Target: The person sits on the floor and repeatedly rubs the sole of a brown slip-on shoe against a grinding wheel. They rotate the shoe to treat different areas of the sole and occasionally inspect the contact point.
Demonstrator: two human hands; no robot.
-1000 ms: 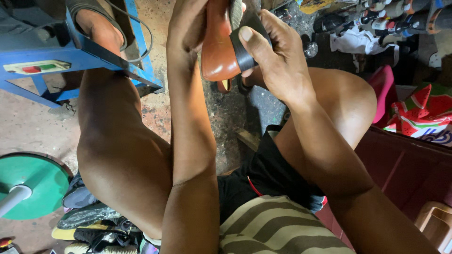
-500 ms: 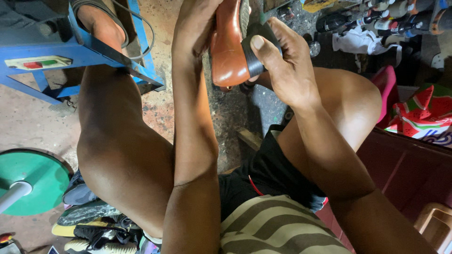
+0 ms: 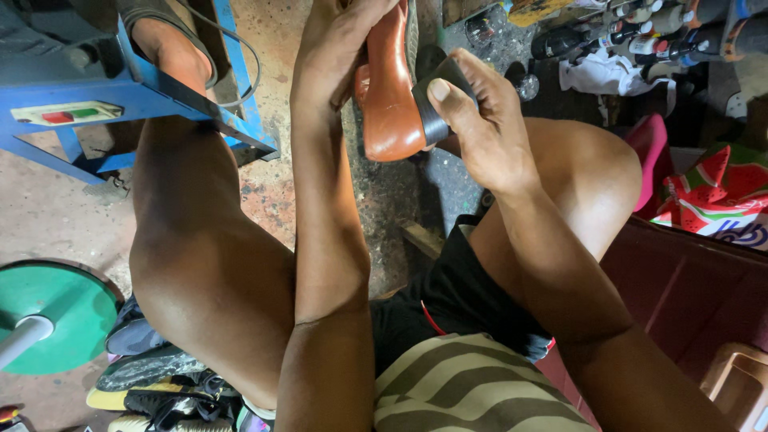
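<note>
1 view only: head-worn camera, wearer seated. Looks steeply down over own striped shirt (image 3: 472,384), along both forearms toward floor (image 3: 48,208). Close range: arms and bare knees fill most of frame. Hands, left (image 3: 340,48) and right (image 3: 476,120), sit near top edge, top centre. Frame edges catch blue machine frame (image 3: 136,96) upper left, green disc (image 3: 48,316) lower left. No 2nd view, no overlap.

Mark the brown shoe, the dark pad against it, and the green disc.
brown shoe (image 3: 390,104), head view, glossy side
dark pad (image 3: 430,112), head view, edge below the thumb
green disc (image 3: 60,308), head view, flat top
</note>
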